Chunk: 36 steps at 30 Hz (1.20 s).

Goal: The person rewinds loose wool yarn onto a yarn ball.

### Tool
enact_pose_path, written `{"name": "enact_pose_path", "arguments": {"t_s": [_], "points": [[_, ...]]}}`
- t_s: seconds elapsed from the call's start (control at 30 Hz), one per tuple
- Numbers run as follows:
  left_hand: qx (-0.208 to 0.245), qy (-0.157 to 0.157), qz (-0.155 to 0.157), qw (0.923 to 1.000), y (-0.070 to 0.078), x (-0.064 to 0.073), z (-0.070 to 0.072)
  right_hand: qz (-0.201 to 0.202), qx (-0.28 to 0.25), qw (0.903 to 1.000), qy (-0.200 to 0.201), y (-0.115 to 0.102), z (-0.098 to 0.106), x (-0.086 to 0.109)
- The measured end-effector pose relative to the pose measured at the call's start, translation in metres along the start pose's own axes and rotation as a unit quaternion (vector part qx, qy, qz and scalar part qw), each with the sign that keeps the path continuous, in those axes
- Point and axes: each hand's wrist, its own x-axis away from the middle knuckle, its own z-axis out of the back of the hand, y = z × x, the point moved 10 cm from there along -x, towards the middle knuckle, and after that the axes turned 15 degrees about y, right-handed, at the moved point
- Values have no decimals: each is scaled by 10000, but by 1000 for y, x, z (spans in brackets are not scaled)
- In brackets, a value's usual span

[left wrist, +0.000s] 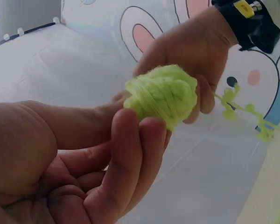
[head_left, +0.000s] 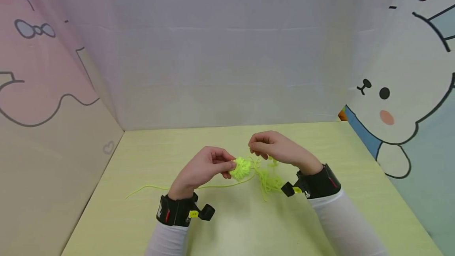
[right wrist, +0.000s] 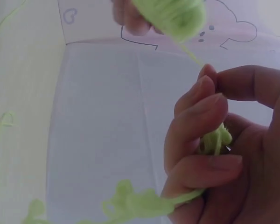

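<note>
A small ball of bright yellow-green yarn (head_left: 241, 168) is pinched between the thumb and fingers of my left hand (head_left: 205, 168). In the left wrist view the yarn ball (left wrist: 161, 95) shows strands wound round it. My right hand (head_left: 275, 148) is raised just to its right, apart from the ball. A taut strand (right wrist: 191, 53) runs from the ball to the right thumb and forefinger, which pinch it. More yarn (right wrist: 217, 139) lies bunched inside the curled fingers of that hand, and a knotted length (right wrist: 142, 204) trails out below the little finger.
A loose tangle of the same yarn (head_left: 270, 181) lies beneath the right hand. One long yarn end (head_left: 149, 186) stretches left across the pale yellow table (head_left: 156, 141). Printed curtains (head_left: 227, 58) stand round the back and sides.
</note>
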Motion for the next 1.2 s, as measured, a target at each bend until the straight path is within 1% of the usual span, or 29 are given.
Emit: {"name": "enact_pose_path", "arguments": {"t_s": [0.07, 0.17, 0.3, 0.4, 0.43, 0.5, 0.57, 0.7, 0.83, 1.07, 1.2], "points": [[-330, 233, 22, 9992, -4, -2, 3, 37, 79, 9998, 152, -8, 4, 1], [-715, 673, 41, 9952, -6, -6, 10, 61, 178, 9990, 410, -20, 8, 5], [-999, 1423, -5, 9848, -8, -10, 22, 111, 238, 9978, 614, -31, 6, 12], [-1007, 2008, -71, 9744, -9, -12, 32, 175, 217, 9972, 694, -38, 1, 18], [-943, 2182, -84, 9713, -9, -13, 36, 205, 231, 9970, 716, -39, -1, 20], [-686, 2460, -97, 9668, -10, -13, 41, 257, 249, 9961, 807, -42, -5, 24], [-381, 2633, -157, 9638, -10, -14, 44, 327, 291, 9947, 931, -43, -8, 28], [414, 2777, -320, 9593, -5, -13, 48, 467, 415, 9910, 1185, -41, -17, 36], [916, 2784, -440, 9551, 3, -11, 48, 426, 371, 9898, 1309, -30, -29, 42], [1324, 2734, -558, 9511, 14, -7, 45, 124, 119, 9909, 1334, -5, -50, 43], [1439, 2635, -581, 9521, 18, -7, 39, 30, -13, 9927, 1203, 6, -60, 39]]}}
